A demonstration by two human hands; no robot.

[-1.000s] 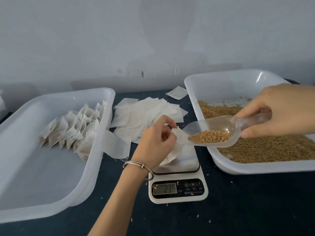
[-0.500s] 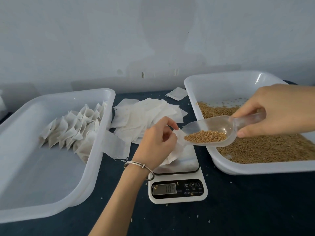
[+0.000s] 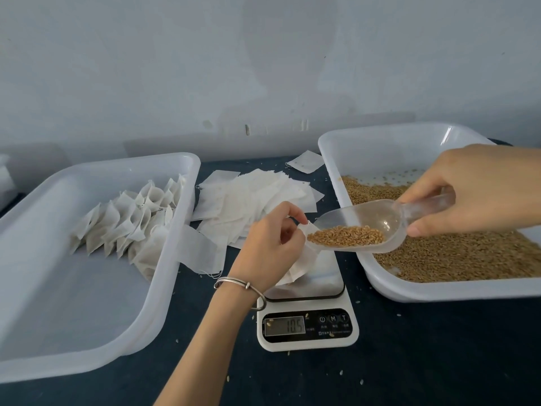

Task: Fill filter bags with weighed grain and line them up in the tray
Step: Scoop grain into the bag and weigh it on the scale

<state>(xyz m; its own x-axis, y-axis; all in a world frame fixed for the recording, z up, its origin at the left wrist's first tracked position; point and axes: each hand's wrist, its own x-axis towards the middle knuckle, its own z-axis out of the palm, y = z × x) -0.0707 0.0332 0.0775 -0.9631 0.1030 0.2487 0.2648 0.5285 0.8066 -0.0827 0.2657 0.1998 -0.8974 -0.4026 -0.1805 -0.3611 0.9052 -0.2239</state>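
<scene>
My scoop (image 3: 363, 227) has edged leftward since a second ago, lip pointing left at the filter bag (image 3: 301, 259) my left hand (image 3: 269, 244) pinches open; my right hand (image 3: 480, 189) grips its handle.

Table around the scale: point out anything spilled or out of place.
Loose grains lie scattered on the dark table, some on the scale face. One empty filter bag hangs over the left tray rim.

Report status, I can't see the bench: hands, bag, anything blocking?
Left hand pinches filter bag open on scale. Right hand holds scoop, grain at bag mouth. Nothing blocking.
</scene>
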